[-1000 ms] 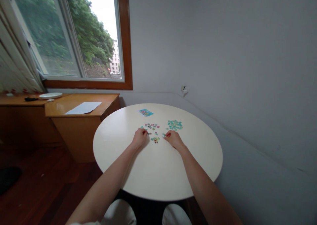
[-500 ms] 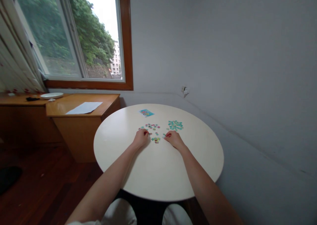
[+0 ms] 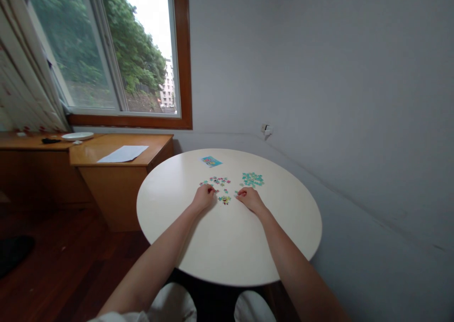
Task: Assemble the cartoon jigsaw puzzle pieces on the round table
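Note:
Both of my hands rest on a round white table [image 3: 227, 246] among small jigsaw pieces. My left hand [image 3: 203, 197] is curled, its fingertips pinched on a piece at the edge of a loose multicoloured cluster [image 3: 219, 181]. My right hand [image 3: 250, 199] is also curled, fingertips pressed on a small piece at its left. Between the hands lies a small joined bit with yellow and green [image 3: 224, 199]. A heap of teal pieces [image 3: 252, 179] sits just beyond my right hand. A small blue picture card [image 3: 211, 161] lies farther back.
A wooden cabinet [image 3: 120, 180] with a white sheet [image 3: 123, 154] stands left of the table, below a window. A white plate [image 3: 77, 136] and a dark object sit farther left. Grey walls close in behind and to the right. A wall socket [image 3: 265, 129] is behind the table.
The view has shifted slightly; both hands stay in nearly the same places on the pieces.

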`<action>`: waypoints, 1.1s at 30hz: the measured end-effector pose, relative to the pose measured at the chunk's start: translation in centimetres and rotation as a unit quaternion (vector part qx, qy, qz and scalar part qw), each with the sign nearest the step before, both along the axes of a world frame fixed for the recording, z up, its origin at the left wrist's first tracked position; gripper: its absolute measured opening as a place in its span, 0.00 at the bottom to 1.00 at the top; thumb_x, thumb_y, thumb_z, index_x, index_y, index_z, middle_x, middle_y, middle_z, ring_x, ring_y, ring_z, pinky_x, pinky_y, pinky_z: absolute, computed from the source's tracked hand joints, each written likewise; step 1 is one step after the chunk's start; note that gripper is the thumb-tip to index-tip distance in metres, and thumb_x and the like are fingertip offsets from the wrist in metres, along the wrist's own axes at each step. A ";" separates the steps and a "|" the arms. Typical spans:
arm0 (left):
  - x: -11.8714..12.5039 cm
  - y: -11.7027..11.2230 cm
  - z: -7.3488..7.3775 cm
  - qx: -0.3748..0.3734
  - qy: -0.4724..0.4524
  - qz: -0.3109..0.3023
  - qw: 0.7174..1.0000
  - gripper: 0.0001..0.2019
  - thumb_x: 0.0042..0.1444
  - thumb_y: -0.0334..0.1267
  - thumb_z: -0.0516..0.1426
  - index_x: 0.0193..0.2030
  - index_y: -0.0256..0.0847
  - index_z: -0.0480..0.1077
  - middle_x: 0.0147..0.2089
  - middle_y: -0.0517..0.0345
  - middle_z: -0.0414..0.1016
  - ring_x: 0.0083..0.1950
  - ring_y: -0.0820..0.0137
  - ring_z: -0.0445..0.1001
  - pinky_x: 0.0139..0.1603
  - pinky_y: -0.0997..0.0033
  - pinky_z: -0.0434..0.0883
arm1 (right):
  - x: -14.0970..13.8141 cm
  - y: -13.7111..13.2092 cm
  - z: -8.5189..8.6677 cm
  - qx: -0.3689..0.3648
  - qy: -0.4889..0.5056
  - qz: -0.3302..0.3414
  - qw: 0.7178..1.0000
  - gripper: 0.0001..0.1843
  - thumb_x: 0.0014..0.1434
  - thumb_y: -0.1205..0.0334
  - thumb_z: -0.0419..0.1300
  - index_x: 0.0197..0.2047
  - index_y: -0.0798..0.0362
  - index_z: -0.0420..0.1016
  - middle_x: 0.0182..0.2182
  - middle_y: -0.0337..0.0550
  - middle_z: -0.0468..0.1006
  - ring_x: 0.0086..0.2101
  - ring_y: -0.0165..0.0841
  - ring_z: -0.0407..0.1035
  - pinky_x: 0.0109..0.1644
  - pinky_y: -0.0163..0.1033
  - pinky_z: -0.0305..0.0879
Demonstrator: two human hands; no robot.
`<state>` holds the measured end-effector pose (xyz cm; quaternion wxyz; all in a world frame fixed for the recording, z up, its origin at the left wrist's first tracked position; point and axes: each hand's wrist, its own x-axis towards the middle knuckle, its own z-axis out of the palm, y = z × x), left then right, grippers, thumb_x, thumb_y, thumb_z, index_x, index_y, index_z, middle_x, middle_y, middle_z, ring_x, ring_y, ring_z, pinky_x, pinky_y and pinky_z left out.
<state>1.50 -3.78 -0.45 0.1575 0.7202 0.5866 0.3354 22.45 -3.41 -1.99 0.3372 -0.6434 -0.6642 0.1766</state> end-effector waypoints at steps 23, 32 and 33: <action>0.1 0.2 -0.3 -0.004 -0.006 -0.004 1.000 0.12 0.50 0.27 0.50 0.32 0.35 0.76 0.34 0.51 0.78 0.36 0.67 0.73 0.38 0.71 0.66 | -0.1 0.7 -0.8 0.010 0.053 0.051 0.997 0.02 0.42 0.68 0.64 0.24 0.55 0.75 0.22 0.39 0.75 0.25 0.29 0.68 0.31 0.33 0.61; 0.1 0.2 -0.3 0.002 -0.021 -0.006 1.000 0.12 0.50 0.26 0.50 0.31 0.35 0.76 0.34 0.51 0.78 0.36 0.67 0.73 0.38 0.71 0.66 | -0.5 0.5 -0.7 0.032 0.059 0.097 0.993 0.08 0.44 0.69 0.60 0.31 0.54 0.74 0.21 0.34 0.70 0.24 0.27 0.63 0.30 0.32 0.58; 0.1 0.3 -0.3 0.003 -0.024 -0.006 1.000 0.12 0.49 0.26 0.51 0.31 0.35 0.76 0.33 0.51 0.78 0.35 0.67 0.73 0.38 0.71 0.66 | -0.6 0.4 -0.7 0.034 0.057 0.101 0.993 0.08 0.45 0.69 0.59 0.32 0.54 0.74 0.21 0.33 0.69 0.23 0.27 0.63 0.30 0.32 0.58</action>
